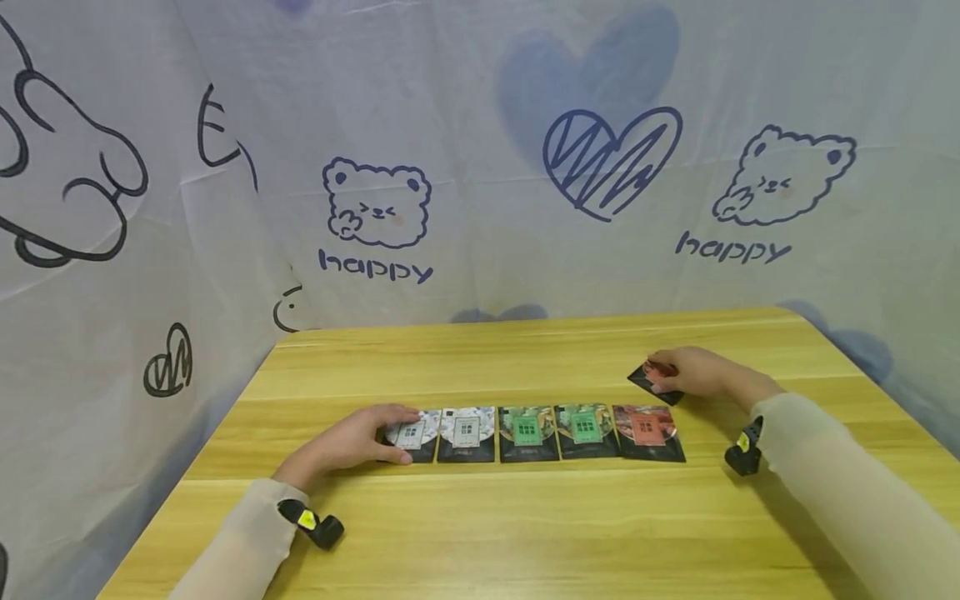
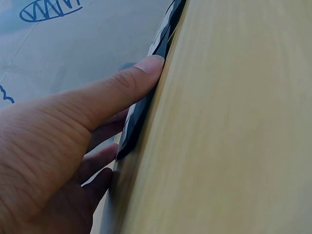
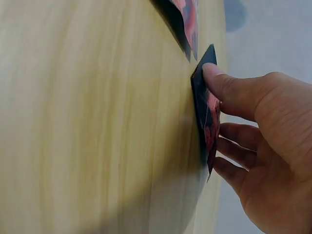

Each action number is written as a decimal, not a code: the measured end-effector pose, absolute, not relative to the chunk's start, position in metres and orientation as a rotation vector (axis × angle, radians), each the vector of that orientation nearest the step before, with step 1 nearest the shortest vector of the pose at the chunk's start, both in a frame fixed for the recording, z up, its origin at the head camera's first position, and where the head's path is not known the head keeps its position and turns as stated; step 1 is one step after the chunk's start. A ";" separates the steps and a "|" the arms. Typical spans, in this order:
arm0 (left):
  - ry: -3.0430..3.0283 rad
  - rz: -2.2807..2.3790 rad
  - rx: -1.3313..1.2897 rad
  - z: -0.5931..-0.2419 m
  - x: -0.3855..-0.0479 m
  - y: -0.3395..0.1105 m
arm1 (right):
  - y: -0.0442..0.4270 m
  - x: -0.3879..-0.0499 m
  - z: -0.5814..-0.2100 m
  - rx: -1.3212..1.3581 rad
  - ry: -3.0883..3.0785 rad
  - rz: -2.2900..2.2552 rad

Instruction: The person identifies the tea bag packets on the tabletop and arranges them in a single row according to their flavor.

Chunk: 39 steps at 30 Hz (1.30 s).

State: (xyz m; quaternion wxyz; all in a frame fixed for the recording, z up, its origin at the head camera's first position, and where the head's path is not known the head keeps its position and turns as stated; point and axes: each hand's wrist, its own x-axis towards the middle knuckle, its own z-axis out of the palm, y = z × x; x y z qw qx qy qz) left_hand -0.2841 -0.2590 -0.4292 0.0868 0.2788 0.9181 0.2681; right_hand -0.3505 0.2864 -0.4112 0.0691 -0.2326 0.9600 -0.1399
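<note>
A row of flat square packets lies on the table. From the left come a white packet (image 1: pixel 420 435), another white packet (image 1: pixel 467 435), two green packets (image 1: pixel 528 433) and a red packet (image 1: pixel 648 433). My left hand (image 1: pixel 382 433) rests on the leftmost white one, its thumb (image 2: pixel 146 66) along the near edge and its fingers over the far left part. Behind the row's right end, my right hand (image 1: pixel 693 372) pinches a second red packet (image 3: pixel 210 117) between thumb and fingers. That packet is tilted in the right wrist view; whether it touches the table I cannot tell.
The wooden table (image 1: pixel 480 525) extends in front of and behind the row. Around its back and left side hangs a pale cloth (image 1: pixel 480 100) printed with bears and hearts. A black band with a small camera sits on each wrist.
</note>
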 end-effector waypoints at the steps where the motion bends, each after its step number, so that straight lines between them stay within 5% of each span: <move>1: 2.738 0.797 0.831 -0.430 -0.284 -0.259 | 0.289 -0.350 -0.411 -0.702 2.887 -0.417; 39: 2.747 0.821 0.841 -0.436 -0.288 -0.260 | 0.340 -0.303 -0.425 -0.605 2.863 -0.740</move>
